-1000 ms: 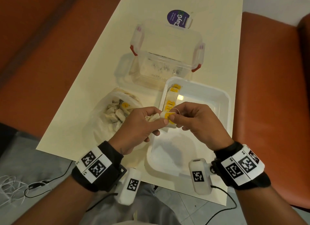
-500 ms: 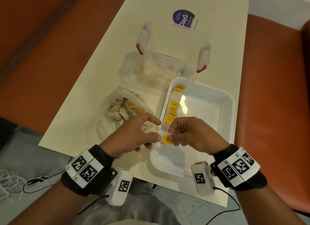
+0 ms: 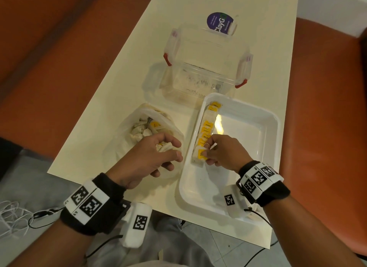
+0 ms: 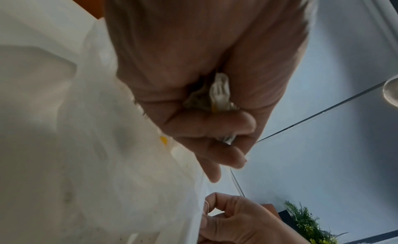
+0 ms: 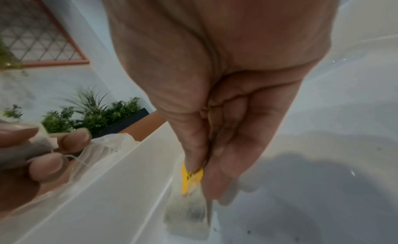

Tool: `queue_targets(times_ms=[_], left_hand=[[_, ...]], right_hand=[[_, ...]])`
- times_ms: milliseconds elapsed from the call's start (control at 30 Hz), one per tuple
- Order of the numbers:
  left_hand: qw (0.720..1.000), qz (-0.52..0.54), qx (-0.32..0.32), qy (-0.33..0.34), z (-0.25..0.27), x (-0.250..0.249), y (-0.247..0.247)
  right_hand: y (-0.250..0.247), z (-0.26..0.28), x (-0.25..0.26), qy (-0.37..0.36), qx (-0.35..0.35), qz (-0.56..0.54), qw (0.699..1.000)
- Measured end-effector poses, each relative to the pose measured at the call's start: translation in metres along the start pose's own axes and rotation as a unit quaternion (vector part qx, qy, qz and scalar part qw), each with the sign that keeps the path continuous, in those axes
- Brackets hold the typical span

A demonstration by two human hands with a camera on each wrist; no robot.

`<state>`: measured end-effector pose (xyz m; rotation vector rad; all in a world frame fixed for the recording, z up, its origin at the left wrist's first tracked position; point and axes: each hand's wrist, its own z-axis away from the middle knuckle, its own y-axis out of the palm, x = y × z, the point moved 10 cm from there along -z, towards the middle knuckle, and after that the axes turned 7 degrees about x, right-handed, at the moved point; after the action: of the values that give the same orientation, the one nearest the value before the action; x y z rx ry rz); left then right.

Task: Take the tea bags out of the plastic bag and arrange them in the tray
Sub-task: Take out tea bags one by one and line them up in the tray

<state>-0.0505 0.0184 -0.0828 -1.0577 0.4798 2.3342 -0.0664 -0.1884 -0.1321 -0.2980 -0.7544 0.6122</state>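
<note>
Right hand [image 3: 222, 152] pinches the yellow tag of a tea bag [image 3: 199, 157], lowering it at the near end of the row along the white tray's [image 3: 274, 139] left wall. Left hand [image 3: 151, 157] clutches more tea bags [image 4: 217, 96] over the plastic bag [image 3: 123, 145] on the table [image 3: 123, 71]. Tea bags: pale paper pouches, string, yellow tags; probably light, soft, tearable, so take the tag or pouch edge.

Tea bags going from plastic bag to white tray

We see a row of tea bags [image 3: 206, 130] with yellow tags along the left wall of the white tray [image 3: 264, 115]; the nearest tea bag [image 3: 199, 157], pale with a yellow tag [image 5: 190, 177], stands at the row's near end. Just left of the tray, the translucent plastic bag [image 3: 127, 131] lies open with more crumpled tea bags [image 3: 142, 130] inside.
</note>
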Motion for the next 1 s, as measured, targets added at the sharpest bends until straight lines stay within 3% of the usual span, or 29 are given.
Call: queue_targets(times_ms=[133, 300, 600, 867, 1000], left_hand=[[0.999, 0.036, 0.002, -0.007, 0.0, 0.0, 0.003], [0.999, 0.048, 0.005, -0.009, 0.0, -0.002, 0.004], [0.996, 0.092, 0.009, -0.017, 0.003, 0.001, 0.005], [0.959, 0.275, 0.05, -0.04, 0.006, -0.002, 0.021], [0.95, 0.302, 0.071, -0.049, 0.005, -0.004, 0.027]], right_hand=[[0.001, -0.002, -0.004, 0.004, -0.004, -0.042, 0.999], [-0.003, -0.003, -0.002, -0.009, -0.024, 0.037, 0.999], [-0.003, -0.002, 0.006, -0.006, -0.033, 0.005, 0.999], [-0.009, -0.001, 0.007, -0.003, -0.066, 0.018, 0.998], [-0.022, 0.008, 0.009, 0.005, -0.106, 0.059, 0.993]])
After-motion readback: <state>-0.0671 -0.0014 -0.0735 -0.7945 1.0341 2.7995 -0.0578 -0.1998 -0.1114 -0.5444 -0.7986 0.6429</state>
